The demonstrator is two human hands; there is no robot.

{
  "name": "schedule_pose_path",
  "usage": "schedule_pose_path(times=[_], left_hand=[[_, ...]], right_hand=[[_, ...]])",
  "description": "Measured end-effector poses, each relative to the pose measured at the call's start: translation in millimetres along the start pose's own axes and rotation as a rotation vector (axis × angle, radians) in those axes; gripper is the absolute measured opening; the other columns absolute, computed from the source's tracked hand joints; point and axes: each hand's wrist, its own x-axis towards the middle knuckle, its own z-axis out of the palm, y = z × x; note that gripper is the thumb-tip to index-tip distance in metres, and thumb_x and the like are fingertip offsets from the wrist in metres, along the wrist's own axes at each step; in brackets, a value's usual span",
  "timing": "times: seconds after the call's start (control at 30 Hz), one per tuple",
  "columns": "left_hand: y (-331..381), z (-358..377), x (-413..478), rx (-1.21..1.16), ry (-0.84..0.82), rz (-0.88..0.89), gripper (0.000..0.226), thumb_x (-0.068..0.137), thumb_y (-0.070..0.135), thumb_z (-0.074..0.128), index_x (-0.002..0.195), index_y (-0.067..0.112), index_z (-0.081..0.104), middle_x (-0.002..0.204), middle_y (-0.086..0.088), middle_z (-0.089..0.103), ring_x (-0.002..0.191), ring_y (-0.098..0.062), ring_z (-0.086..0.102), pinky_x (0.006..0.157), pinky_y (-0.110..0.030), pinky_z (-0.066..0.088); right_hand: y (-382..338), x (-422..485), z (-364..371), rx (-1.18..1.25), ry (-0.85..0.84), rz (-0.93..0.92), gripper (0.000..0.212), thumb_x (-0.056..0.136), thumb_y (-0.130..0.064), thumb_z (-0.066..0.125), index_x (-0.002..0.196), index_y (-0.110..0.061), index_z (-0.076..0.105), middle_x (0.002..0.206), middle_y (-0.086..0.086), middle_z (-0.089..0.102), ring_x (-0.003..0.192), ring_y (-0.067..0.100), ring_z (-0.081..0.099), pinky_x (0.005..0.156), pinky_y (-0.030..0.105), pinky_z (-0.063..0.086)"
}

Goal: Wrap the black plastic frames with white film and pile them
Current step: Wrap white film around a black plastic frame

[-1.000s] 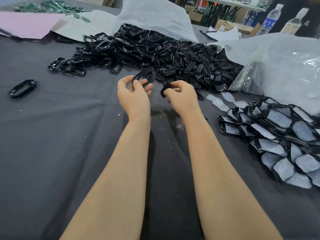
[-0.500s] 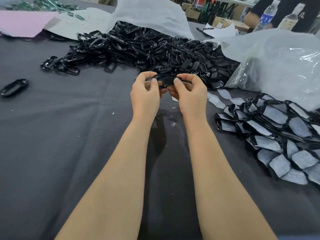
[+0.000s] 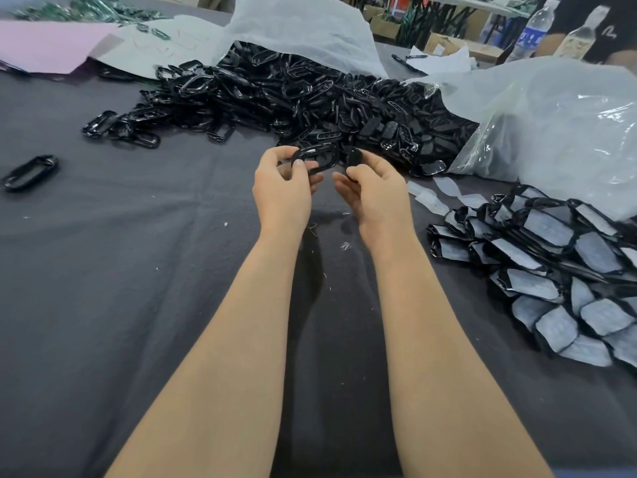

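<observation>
Where grey cloth tabletop fronts heaped black plastic frames, L hand pinches one oval frame; R hand grips black piece.

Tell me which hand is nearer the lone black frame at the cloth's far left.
Left. The left hand sits right of the lone black frame; the right hand is farther right, beyond the left hand.

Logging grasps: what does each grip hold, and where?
Left grip pinches a black frame by its left end; right grip pinches a smaller black piece by its lower end.
</observation>
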Motion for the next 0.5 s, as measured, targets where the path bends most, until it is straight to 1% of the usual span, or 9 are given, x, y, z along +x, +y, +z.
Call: schedule_pose_path(times=[0.07,0.1,0.17,0.27,0.33,0.4,0.47,0.5], left_hand=[[-0.4,0.0,0.2,0.003,0.005,-0.007,0.021,0.099,0.004,0.043,0.097,0.024,0.05,0.093,-0.004,0.07,0.074,-0.009,0.07,0.069,-0.02,0.055],[-0.7,-0.2,0.1,0.01,0.008,-0.009,0.022,0.099,0.005,0.043,0.097,0.025,0.051,0.092,-0.003,0.07,0.074,-0.008,0.07,0.07,-0.02,0.055],[-1.3,-0.3,0.0,0.019,0.012,-0.011,0.023,0.099,0.005,0.043,0.095,0.027,0.051,0.091,-0.001,0.07,0.072,-0.006,0.07,0.072,-0.022,0.056],[-1.3,-0.5,0.0,0.041,0.011,-0.001,0.024,0.099,0.006,0.043,0.093,0.028,0.051,0.088,0.002,0.07,0.069,-0.004,0.069,0.073,-0.022,0.056],[-0.7,-0.3,-0.1,0.058,0.006,0.007,0.024,0.099,0.006,0.043,0.094,0.028,0.051,0.087,0.002,0.07,0.067,-0.002,0.069,0.072,-0.022,0.056],[-0.4,-0.1,-0.9,0.078,-0.005,0.021,0.023,0.099,0.006,0.044,0.094,0.027,0.052,0.086,0.003,0.07,0.066,-0.001,0.068,0.072,-0.023,0.057],[-0.2,0.0,-1.8,0.108,-0.028,0.042,0.023,0.098,0.007,0.045,0.094,0.027,0.053,0.085,0.003,0.07,0.066,-0.001,0.068,0.073,-0.025,0.058],[-0.1,0.1,-2.2,0.12,-0.042,0.051,0.022,0.098,0.007,0.046,0.095,0.028,0.053,0.085,0.003,0.07,0.067,-0.001,0.069,0.074,-0.025,0.058]], right_hand=[[0.6,1.8,-1.1,-0.06,0.021,0.024,0.018,0.09,0.002,0.051,0.086,-0.014,0.06,0.073,0.0,0.059,0.066,0.009,0.057,0.059,0.018,0.05],[1.2,2.7,-1.7,-0.079,0.038,0.027,0.016,0.09,0.0,0.052,0.086,-0.013,0.059,0.072,-0.001,0.059,0.065,0.008,0.056,0.057,0.018,0.047],[1.8,3.5,-2.5,-0.065,0.061,0.01,0.013,0.088,0.002,0.055,0.096,-0.008,0.057,0.076,0.001,0.06,0.065,0.008,0.057,0.058,0.019,0.046],[2.9,1.1,-2.4,-0.021,0.08,-0.079,0.025,0.088,0.007,0.056,0.107,-0.009,0.05,0.079,0.004,0.061,0.063,0.008,0.062,0.062,0.018,0.052],[3.5,-1.0,-1.8,-0.13,0.084,-0.184,0.02,0.09,0.005,0.055,0.106,-0.008,0.054,0.08,0.003,0.061,0.064,0.008,0.065,0.065,0.017,0.054],[3.9,-1.8,-1.2,-0.258,0.073,-0.265,0.013,0.093,0.001,0.054,0.101,-0.005,0.061,0.08,0.002,0.064,0.07,0.009,0.067,0.069,0.018,0.055],[3.9,-3.1,0.1,-0.367,0.051,-0.31,0.014,0.094,-0.001,0.053,0.097,-0.008,0.065,0.083,0.003,0.066,0.075,0.012,0.067,0.074,0.022,0.057],[4.3,-3.7,0.7,-0.426,0.038,-0.329,0.014,0.093,-0.002,0.054,0.097,-0.008,0.066,0.086,0.004,0.067,0.078,0.014,0.068,0.077,0.027,0.058]])
